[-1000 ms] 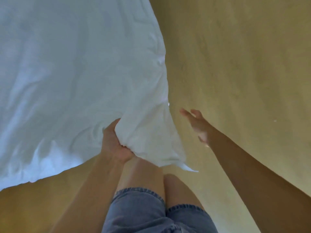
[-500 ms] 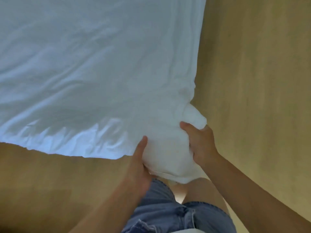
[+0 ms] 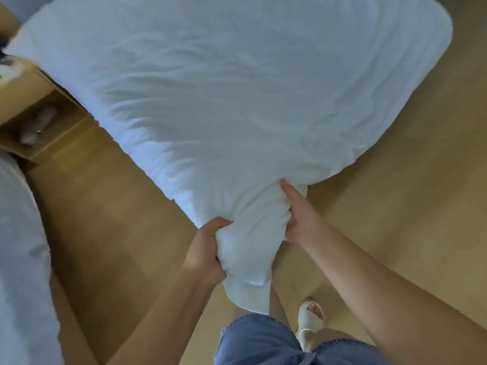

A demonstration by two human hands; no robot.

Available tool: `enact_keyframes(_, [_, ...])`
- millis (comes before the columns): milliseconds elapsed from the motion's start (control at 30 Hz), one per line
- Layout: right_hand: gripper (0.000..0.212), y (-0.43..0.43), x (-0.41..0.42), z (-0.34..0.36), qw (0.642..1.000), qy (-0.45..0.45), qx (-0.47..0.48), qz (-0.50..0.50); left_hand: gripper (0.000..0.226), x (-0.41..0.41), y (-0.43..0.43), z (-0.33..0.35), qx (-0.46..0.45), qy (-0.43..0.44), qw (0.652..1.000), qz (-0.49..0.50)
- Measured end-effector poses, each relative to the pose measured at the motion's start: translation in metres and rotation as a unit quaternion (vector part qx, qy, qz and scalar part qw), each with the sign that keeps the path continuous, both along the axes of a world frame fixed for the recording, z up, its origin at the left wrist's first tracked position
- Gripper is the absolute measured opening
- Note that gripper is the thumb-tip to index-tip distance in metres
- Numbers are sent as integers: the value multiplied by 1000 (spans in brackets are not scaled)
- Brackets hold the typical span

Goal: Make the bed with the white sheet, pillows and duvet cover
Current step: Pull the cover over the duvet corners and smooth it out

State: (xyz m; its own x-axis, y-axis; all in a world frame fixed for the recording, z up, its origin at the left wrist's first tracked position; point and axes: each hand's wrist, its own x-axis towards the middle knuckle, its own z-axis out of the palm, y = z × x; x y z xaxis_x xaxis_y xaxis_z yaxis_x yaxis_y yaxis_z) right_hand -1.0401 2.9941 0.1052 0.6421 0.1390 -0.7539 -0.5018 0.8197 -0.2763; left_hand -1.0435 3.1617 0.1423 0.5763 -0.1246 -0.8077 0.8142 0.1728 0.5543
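A large white duvet spreads over the wooden floor and fills the upper part of the head view. Its near corner is bunched into a thick twist just in front of my legs. My left hand grips the left side of that bunched corner, fingers curled into the cloth. My right hand holds the right side of the same corner, with the forefinger stretched along the fabric and the other fingers dug in. The corner's tail hangs down between my arms.
A white bed edge runs along the left border. A low wooden bedside unit with an open shelf stands at the upper left. Tan wooden floor lies to the right. My foot in a white sandal is below the duvet corner.
My right hand, free and open a second ago, has taken hold of the duvet corner beside my left. The view has swung left, bringing the bedside unit and bed edge into sight.
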Motion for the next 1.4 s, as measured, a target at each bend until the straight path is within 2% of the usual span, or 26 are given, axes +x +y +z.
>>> enact_keyframes(100, [35,-3,24,7,996,40,-54,-53,32,4,19,13,6,-23,1000,-18])
enact_keyframes(167, [33,-3,38,10,993,27,-99,-65,11,13,36,14,35,-40,998,-39])
enact_keyframes(200, [32,-2,42,12,989,16,-124,-81,14,17,44,9,51,-52,997,-35])
enact_keyframes(233, [31,1,42,12,983,14,-155,-93,29,21,52,1,78,-60,995,-33])
enact_keyframes(267, [30,6,38,9,977,25,-192,-92,42,23,56,-10,129,-67,989,-39])
enact_keyframes(300, [30,13,30,4,971,48,-220,-77,57,23,54,-22,219,-72,970,-83])
enact_keyframes(333, [26,21,19,-3,971,70,-220,-57,75,18,49,-34,354,-57,915,-186])
enact_keyframes(367, [21,29,9,-9,977,80,-195,-38,91,9,42,-47,479,-53,824,-298])
enact_keyframes(400, [18,35,4,-9,982,73,-171,-19,101,2,32,-58,539,-102,750,-370])
enact_keyframes(433, [19,39,6,-8,985,65,-159,-15,105,-2,17,-66,530,-182,720,-409])
enact_keyframes(467, [20,38,12,-6,987,61,-147,-24,107,-6,1,-69,476,-255,721,-433])
enact_keyframes(533, [17,29,29,4,986,62,-152,-43,115,-4,-29,-68,377,-336,732,-457])
enact_keyframes(633, [14,13,51,17,974,69,-212,-45,108,17,-58,-58,389,-385,745,-381])
enact_keyframes(700, [19,3,61,21,976,74,-202,-23,76,36,-63,-50,420,-408,737,-337])
enact_keyframes(800, [26,-13,74,27,992,61,-100,-37,19,65,-58,-31,457,-473,674,-336])
enact_keyframes(833, [30,-22,80,25,993,64,-84,-52,16,73,-55,-25,464,-496,654,-334])
enact_keyframes(900, [39,-40,92,18,991,79,-70,-80,24,77,-54,-16,468,-529,626,-330])
enact_keyframes(933, [41,-49,97,14,989,91,-68,-94,20,77,-55,-14,468,-539,617,-331])
enact_keyframes(967, [42,-57,103,10,987,105,-70,-100,17,76,-55,-12,466,-525,623,-345])
enact_keyframes(1067, [37,-75,121,6,987,117,-90,-70,26,76,-60,-12,515,-386,652,-401])
enact_keyframes(1100, [32,-77,127,8,986,111,-110,-51,42,75,-64,-15,540,-356,645,-406])
enact_keyframes(1167, [23,-72,135,15,986,96,-131,-28,95,72,-86,-21,578,-341,598,-438])
enact_keyframes(1200, [21,-68,134,18,987,95,-126,-21,113,72,-103,-21,576,-359,579,-452])
enact_keyframes(1233, [22,-65,132,19,988,99,-115,-11,120,73,-121,-21,554,-387,584,-450])
enact_keyframes(1300, [22,-69,124,21,993,87,-84,11,110,80,-153,-20,507,-424,617,-428])
enact_keyframes(1400, [21,-101,126,18,995,90,-35,37,70,101,-173,-13,526,-410,613,-422])
